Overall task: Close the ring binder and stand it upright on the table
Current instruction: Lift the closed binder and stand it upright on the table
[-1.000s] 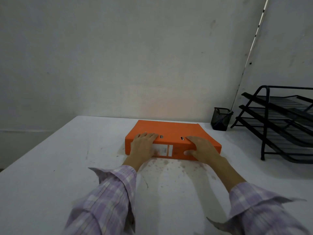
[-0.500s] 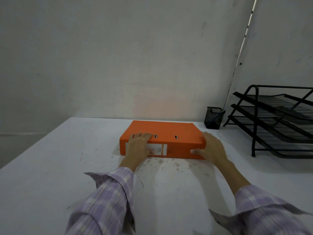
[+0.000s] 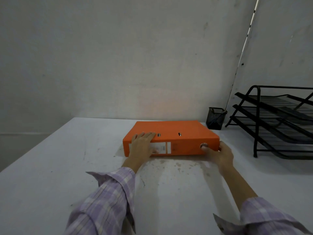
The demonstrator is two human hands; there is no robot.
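Observation:
An orange ring binder point(image 3: 177, 131) lies flat and closed on the white table point(image 3: 50, 175), spine toward me, with a white label on the spine. My left hand point(image 3: 143, 146) rests on the binder's near left corner, fingers over the top edge and palm against the spine. My right hand point(image 3: 218, 154) grips the near right corner, thumb at the spine's round finger hole and fingers wrapped around the right end.
A black mesh pen holder point(image 3: 216, 118) stands just behind the binder's far right corner by the wall. A black tiered letter tray rack point(image 3: 274, 122) fills the right side of the table. The wall runs close behind the binder.
My right hand slid from the top of the spine to the binder's right end and now grips that corner. The left hand has stayed at the left corner.

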